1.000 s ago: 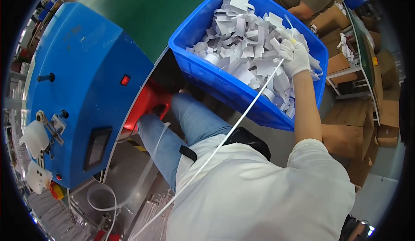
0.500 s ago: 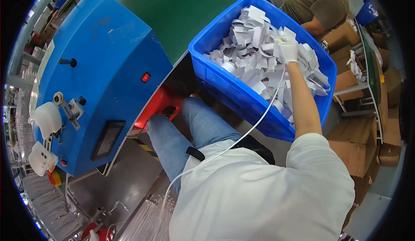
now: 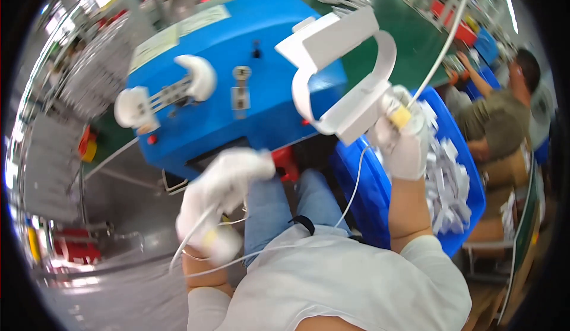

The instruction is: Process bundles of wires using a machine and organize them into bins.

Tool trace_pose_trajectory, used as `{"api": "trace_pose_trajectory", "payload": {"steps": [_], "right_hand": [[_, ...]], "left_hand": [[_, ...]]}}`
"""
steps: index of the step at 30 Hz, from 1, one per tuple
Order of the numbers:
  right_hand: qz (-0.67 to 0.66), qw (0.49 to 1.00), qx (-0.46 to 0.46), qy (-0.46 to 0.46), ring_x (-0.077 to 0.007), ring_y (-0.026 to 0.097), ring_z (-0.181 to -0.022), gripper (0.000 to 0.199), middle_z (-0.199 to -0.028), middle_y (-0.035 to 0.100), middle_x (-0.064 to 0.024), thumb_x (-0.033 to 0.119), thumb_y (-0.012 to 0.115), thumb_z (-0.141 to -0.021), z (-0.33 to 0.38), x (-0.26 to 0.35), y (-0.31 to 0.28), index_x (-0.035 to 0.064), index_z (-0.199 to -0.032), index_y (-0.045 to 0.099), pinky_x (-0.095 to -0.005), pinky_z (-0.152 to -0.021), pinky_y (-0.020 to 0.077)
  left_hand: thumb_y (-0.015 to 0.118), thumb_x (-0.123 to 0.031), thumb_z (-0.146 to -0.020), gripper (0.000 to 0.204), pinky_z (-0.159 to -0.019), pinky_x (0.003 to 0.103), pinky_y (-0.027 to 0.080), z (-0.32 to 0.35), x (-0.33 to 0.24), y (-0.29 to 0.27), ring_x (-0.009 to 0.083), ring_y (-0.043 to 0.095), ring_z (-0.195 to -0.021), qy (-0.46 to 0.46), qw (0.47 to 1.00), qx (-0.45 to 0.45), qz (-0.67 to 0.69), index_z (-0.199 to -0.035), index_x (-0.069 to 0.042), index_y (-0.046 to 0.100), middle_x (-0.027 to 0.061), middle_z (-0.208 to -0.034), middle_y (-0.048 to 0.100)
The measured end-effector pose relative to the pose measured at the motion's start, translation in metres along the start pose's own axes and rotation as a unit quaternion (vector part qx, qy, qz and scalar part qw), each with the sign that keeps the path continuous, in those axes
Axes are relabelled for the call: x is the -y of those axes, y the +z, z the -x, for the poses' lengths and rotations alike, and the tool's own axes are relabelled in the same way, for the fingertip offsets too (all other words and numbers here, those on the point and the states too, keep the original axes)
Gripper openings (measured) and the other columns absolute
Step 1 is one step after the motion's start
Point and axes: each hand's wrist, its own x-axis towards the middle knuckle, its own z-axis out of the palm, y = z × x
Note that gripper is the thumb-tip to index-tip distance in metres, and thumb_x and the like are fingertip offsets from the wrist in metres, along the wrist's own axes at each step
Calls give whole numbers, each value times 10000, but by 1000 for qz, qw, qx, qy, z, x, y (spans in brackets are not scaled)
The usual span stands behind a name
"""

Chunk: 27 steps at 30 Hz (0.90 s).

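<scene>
Right hand has come up out of the blue bin since 0.5 s ago, now lifting 1 white curved plastic part in front of the blue machine; view has swung up toward the machine too. Right fingers closed on the lower end of the part, gloved, pinching it so the C-shaped band stands clear above the hand, likely to keep the shape free for handling. Left hand gloved, lower down over the lap, fingers loosely curled, holding nothing that I can make out; thin white cable runs from each wrist. Bin sits just right of the knees, within easy reach, full of white parts. 2 white knobs on the machine face. Another person sits beyond the bin at a green tabletop
</scene>
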Motion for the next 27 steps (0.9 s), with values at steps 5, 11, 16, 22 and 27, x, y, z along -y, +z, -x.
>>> {"api": "trace_pose_trajectory", "payload": {"steps": [5,11,16,22,27], "right_hand": [[4,990,116,81,-49,341,-380,181,-543,431,21,169,588,-879,10,-22,80,84,-780,463,-195,-357,199],[14,966,232,115,-65,404,-423,139,-582,506,-30,122,613,-841,-4,-33,122,10,-833,531,-206,-393,268],[79,952,277,107,-82,442,-450,187,-597,533,-35,163,637,-844,-26,-30,141,-5,-890,570,-207,-412,295],[155,964,204,-67,-29,443,-507,273,-616,531,22,212,612,-899,-55,-25,141,-4,-1065,597,-176,-444,304],[244,934,220,-142,-31,478,-592,283,-685,554,20,139,664,-859,-68,-20,157,17,-1109,614,-165,-536,362]], "left_hand": [[784,-241,-738,687,-504,133,258,-12,-3,-9,-10,317,-568,64,971,-228,20,-1301,16,486,-1,-977,590],[614,29,-822,492,-659,189,430,-24,-13,-37,56,509,-718,73,939,-321,-101,-1300,-10,502,21,-876,569],[599,69,-724,426,-682,298,480,-42,-16,-61,285,582,-768,207,820,-300,-441,-1141,-22,586,127,-845,572],[629,-62,-767,250,-650,352,493,-55,-31,-86,304,615,-717,100,793,-309,-515,-1013,-95,660,119,-801,622],[652,-189,-778,191,-651,360,493,-53,-42,-98,305,620,-741,38,754,-314,-575,-963,-166,693,93,-826,652]]}}
